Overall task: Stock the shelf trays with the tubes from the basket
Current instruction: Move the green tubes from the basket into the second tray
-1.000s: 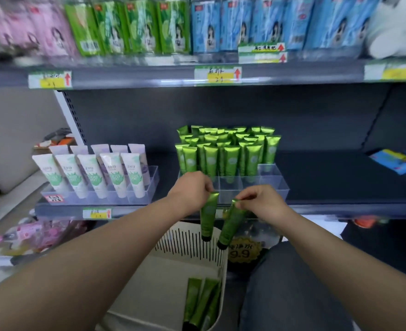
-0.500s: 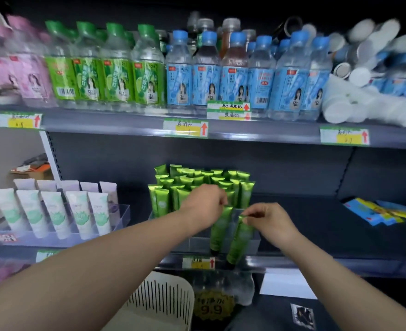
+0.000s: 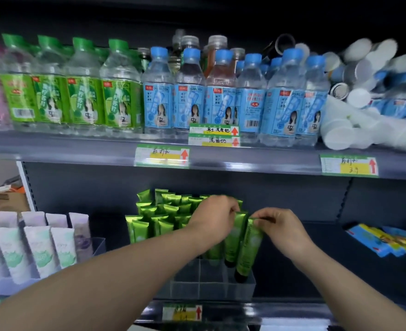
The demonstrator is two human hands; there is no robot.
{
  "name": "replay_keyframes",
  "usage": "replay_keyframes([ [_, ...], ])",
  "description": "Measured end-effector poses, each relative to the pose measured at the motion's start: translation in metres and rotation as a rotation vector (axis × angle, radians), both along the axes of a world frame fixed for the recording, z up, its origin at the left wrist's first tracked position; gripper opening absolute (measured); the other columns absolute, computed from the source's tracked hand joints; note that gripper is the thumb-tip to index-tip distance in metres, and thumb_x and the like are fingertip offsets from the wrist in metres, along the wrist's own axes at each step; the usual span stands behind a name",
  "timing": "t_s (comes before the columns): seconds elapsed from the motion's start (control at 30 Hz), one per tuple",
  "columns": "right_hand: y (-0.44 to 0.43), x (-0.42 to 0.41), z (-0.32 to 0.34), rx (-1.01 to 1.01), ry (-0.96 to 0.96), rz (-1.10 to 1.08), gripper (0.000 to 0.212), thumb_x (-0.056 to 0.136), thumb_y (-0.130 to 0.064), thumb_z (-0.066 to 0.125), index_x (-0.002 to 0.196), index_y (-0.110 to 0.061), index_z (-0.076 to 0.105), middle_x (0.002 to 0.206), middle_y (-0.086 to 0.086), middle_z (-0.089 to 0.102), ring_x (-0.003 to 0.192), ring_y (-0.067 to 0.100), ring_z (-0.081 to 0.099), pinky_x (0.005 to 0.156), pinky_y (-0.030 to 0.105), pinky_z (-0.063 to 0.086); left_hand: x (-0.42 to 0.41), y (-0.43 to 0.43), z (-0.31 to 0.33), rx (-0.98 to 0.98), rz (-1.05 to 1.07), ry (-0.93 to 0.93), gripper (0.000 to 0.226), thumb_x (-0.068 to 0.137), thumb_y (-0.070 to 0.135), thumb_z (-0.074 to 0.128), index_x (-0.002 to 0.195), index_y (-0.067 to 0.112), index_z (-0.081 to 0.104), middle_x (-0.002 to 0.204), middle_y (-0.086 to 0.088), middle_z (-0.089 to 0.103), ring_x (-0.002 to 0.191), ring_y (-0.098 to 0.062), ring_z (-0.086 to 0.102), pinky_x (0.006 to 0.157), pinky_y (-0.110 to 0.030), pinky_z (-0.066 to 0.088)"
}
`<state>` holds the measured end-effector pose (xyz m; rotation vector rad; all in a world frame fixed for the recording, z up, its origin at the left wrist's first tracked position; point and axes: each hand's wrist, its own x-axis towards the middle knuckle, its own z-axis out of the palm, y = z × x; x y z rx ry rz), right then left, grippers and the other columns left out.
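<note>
Left hand pinches green tube by crimp, right hand pinches second tube — caps down to seat upright in tray, near row.

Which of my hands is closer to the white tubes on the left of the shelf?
Left. Your left hand, holding a green tube, is to the right of the white tubes; your right hand, holding a second green tube, lies even farther right.

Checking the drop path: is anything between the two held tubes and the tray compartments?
Nothing visible does. The right hand pinches a tube with its cap at a front compartment of the clear tray; the left hand pinches another tube just behind, beside the stocked tubes.
</note>
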<state>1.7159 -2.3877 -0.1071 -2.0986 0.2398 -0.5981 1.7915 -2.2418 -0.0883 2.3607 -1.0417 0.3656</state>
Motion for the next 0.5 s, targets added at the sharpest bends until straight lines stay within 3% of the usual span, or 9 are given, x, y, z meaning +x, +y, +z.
replay_keyframes([
  [0.33,-0.026,0.034,-0.008,0.004,-0.032,-0.035,0.029,0.086,0.001,0.059,0.071,-0.021,0.07,0.071,-0.01,0.069,0.062,-0.009,0.059,0.058,0.003,0.041,0.038,-0.03,-0.011,-0.013,-0.042,-0.079,0.026,0.089,0.015,0.051,0.106,0.022,0.069,0.112,0.001,0.068,0.103,-0.018,0.061,0.09,-0.028,0.046],
  [0.5,-0.032,0.053,-0.016,0.021,-0.046,-0.039,0.034,0.086,-0.002,0.06,0.067,-0.028,0.069,0.076,-0.007,0.071,0.072,0.001,0.064,0.067,0.015,0.047,0.054,-0.04,-0.02,0.007,-0.054,-0.067,0.026,0.089,0.015,0.051,0.105,0.022,0.069,0.111,0.002,0.069,0.103,-0.016,0.062,0.09,-0.026,0.045],
])
